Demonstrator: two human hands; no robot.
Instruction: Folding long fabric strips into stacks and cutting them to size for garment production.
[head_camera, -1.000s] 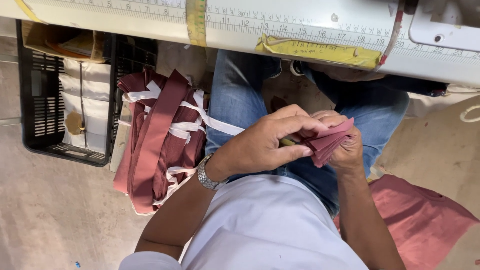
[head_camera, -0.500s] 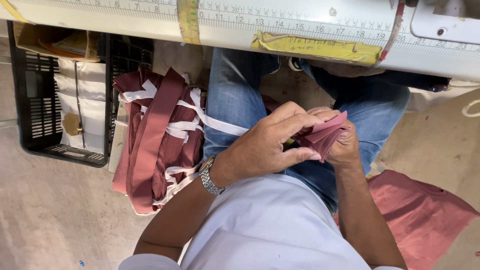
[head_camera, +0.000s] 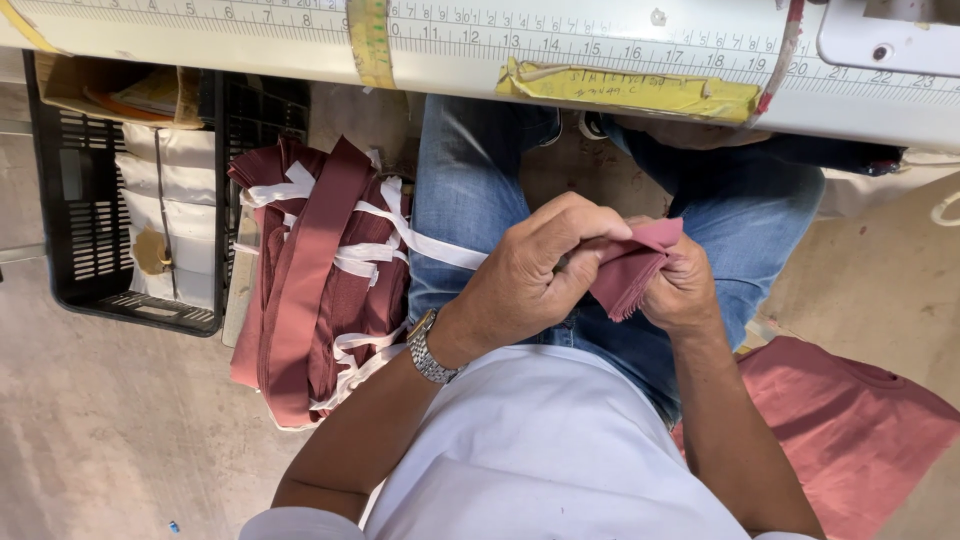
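I look down at my lap, in blue jeans. My right hand (head_camera: 685, 285) grips a small stack of maroon fabric pieces (head_camera: 630, 270) from underneath. My left hand (head_camera: 535, 275), with a metal watch on its wrist, pinches the top edge of the same stack with thumb and fingers. The lower part of the stack is hidden behind both hands. A bundle of maroon fabric tied with white strips (head_camera: 320, 280) lies on the floor to the left of my left leg.
A white table edge with a ruler scale and yellow tape (head_camera: 620, 85) runs across the top. A black plastic crate (head_camera: 90, 250) holding white rolls stands at left. More maroon cloth (head_camera: 850, 430) lies on the concrete floor at right.
Both hands with the fabric stack have shifted slightly up and closer to the table; the left fingers have slid along the top edge of the stack.
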